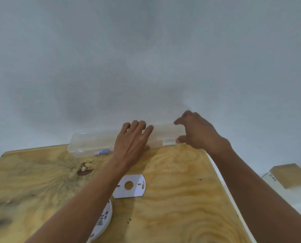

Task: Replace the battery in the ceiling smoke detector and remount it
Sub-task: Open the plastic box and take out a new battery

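Hands over a clear plastic box (93,142) at the far edge of the plywood counter (172,199), against a pale wall (146,50). Left hand (131,142) lies palm down across the box's middle, fingers (139,127) spread flat on the lid, thumb side down at the box's near edge; pressing rather than gripping, nothing enclosed. Right hand (197,132) at the box's right end, blurred, curled like a claw with thumb low at the near corner and the rest arched over the top. Cannot tell if it actually pinches the box or just hovers at it. Box is long, see-through, lid looks down; small blue and white bits (102,152) show through the front wall near the left hand, too small to identify.

Smoke detector (103,220), white and round, lies near the counter's front, mostly hidden under the left forearm; dark markings on its face. Just beyond it, apart from it, a flat white mounting plate (129,185) lies on the wood, with a round centre hole and small slots. Neither hand touches either part. Battery not identifiable.

Dark knot (84,170) in the plywood left of the left wrist. Off the counter, far right, a brown cardboard box (290,174) beside something white with handwriting, unreadable.
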